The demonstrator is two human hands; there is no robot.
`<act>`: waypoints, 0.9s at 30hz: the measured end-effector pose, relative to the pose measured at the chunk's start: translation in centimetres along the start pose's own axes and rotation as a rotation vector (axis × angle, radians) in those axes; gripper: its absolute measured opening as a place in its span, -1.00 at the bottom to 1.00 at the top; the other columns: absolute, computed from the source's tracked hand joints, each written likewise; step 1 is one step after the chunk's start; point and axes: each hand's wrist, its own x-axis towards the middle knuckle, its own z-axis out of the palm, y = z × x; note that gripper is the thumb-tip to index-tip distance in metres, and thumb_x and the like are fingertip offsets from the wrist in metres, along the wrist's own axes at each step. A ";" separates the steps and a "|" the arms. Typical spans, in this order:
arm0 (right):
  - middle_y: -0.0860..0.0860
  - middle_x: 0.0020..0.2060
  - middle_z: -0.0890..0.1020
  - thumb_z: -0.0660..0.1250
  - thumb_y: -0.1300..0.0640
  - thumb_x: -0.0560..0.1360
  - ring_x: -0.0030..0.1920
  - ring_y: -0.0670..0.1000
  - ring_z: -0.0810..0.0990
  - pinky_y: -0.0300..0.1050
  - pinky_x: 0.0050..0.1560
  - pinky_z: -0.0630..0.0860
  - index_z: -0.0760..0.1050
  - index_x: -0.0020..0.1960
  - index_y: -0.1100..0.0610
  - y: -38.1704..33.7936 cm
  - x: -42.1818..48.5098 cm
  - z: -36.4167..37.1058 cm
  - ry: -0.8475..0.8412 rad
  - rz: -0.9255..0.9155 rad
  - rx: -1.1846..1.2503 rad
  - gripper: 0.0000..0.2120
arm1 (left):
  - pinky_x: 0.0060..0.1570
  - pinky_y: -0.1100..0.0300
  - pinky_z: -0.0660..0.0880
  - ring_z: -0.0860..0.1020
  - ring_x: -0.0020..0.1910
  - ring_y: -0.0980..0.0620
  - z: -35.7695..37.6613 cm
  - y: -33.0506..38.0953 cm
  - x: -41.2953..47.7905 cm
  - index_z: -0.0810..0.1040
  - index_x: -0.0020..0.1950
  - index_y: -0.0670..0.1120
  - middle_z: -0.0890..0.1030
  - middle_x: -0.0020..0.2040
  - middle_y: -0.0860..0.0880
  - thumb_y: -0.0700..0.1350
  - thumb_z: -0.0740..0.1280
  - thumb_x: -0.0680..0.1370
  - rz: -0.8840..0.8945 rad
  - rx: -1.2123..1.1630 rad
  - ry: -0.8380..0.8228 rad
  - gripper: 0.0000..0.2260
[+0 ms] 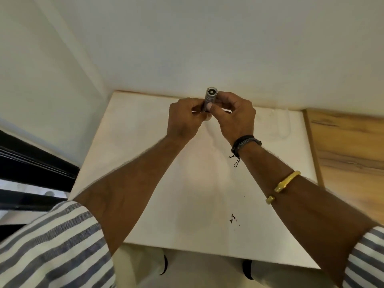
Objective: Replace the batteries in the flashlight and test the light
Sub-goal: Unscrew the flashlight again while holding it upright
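Head view
Flashlight (210,97): small silver cylinder with ribbed rings near its upper end, held upright above the far part of the table, its round end face turned toward the camera; a dark centre shows inside a pale ring. Lower body hidden by fingers.
Left hand (184,119): closed around the flashlight's lower part from the left, fingers curled in, thumb pressed against the barrel.
Right hand (235,116): closed on the flashlight from the right, thumb tip against the barrel just below the ribbed rings, fingers wrapped behind.
Grip: both hands narrow and holding the flashlight between them; the hands nearly touch each other.
Table (187,204): pale whitish top, pushed against the wall at its far edge; a few small dark specks (233,218) lie on the near right part.
Right wrist: dark cord bracelet (244,142) with loose ends hanging; farther up the forearm, an open gold bangle (283,185).
Sleeves: blue and white striped cloth (52,246), rolled up near both elbows.
Wall (207,38): plain white, behind the table.
Wooden surface (349,146): brown grained panel to the right of the table.
Left edge: dark framed structure (31,163), detail unclear.
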 end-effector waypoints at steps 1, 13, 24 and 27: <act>-0.02 -0.01 0.75 0.54 0.19 0.46 0.02 -0.12 0.72 -0.27 0.10 0.61 0.69 0.16 0.16 0.2 0.4 0.2 0.000 -0.004 -0.002 -0.73 | 0.00 0.17 0.60 0.67 -0.13 0.19 0.1 -0.2 0.5 0.73 0.05 -0.03 0.74 -0.11 0.06 -0.13 0.51 0.43 -0.003 0.002 -0.008 -0.80; 0.01 0.01 0.75 0.54 0.19 0.47 0.02 -0.06 0.72 -0.09 0.16 0.64 0.68 0.17 0.16 1.5 2.3 1.4 0.017 0.019 -0.043 -0.73 | -0.05 0.30 0.58 0.66 -0.16 0.23 1.1 -2.0 2.7 0.73 0.05 -0.02 0.73 -0.14 0.09 -0.13 0.50 0.45 0.012 0.012 -0.034 -0.81; 0.00 -0.03 0.75 0.52 0.26 0.46 -0.03 -0.08 0.71 -0.20 0.08 0.64 0.67 0.14 0.18 1.7 4.0 2.5 0.080 0.032 -0.021 -0.75 | -0.09 0.46 0.53 0.65 -0.20 0.23 1.7 -2.2 4.6 0.71 0.08 -0.11 0.74 -0.08 -0.02 -0.17 0.47 0.50 0.045 0.019 -0.029 -0.83; 0.01 -0.03 0.74 0.51 0.26 0.46 -0.02 -0.06 0.71 -0.22 0.06 0.64 0.66 0.14 0.19 1.9 4.1 2.7 0.093 0.018 -0.027 -0.75 | -0.13 0.55 0.47 0.60 -0.25 0.35 1.9 -2.3 4.8 0.71 0.07 -0.14 0.73 -0.08 -0.02 -0.19 0.45 0.51 0.046 0.010 -0.018 -0.85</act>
